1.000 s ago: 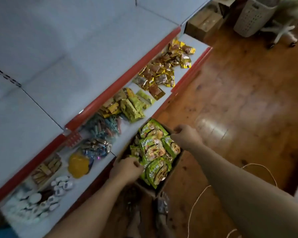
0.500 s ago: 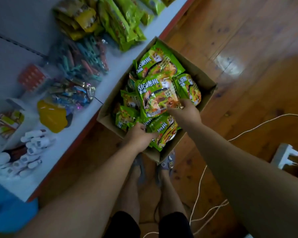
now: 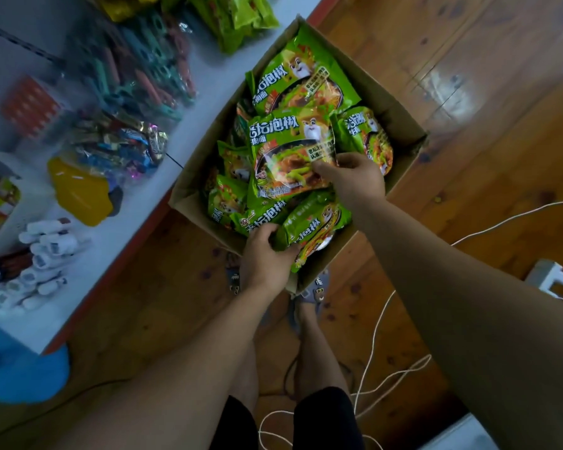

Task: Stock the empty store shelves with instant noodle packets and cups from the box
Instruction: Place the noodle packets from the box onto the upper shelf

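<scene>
The green noodle packets lie heaped in the open cardboard box (image 3: 391,105), which sits on the wooden floor (image 3: 468,60) with its left corner tucked against the low shelf (image 3: 205,89). The right hand (image 3: 351,180) pinches the near right corner of the top centre packet (image 3: 290,151) between thumb and fingers. The left hand (image 3: 264,254) is curled round the edge of the near packet (image 3: 316,225), which pokes over the box's near rim.

It looks to me like the picking-up step, one packet per hand. A corner pinch on crinkly film slips easily, so I'd slide the fingers further under each packet before lifting, and lift straight up so the loose ones beneath don't spill out.

The box walls stand only a little above the heap, so clearing them should be easy on every side. To the left, the low shelf already carries a bag of clothes pegs (image 3: 137,79), wrapped sweets (image 3: 121,147) and more green packs (image 3: 238,17) at the far end, leaving only thin bare strips. Near the person's feet a white cord (image 3: 374,336) loops across the floor toward a power strip (image 3: 546,277) on the right, something to trip on when turning.
</scene>
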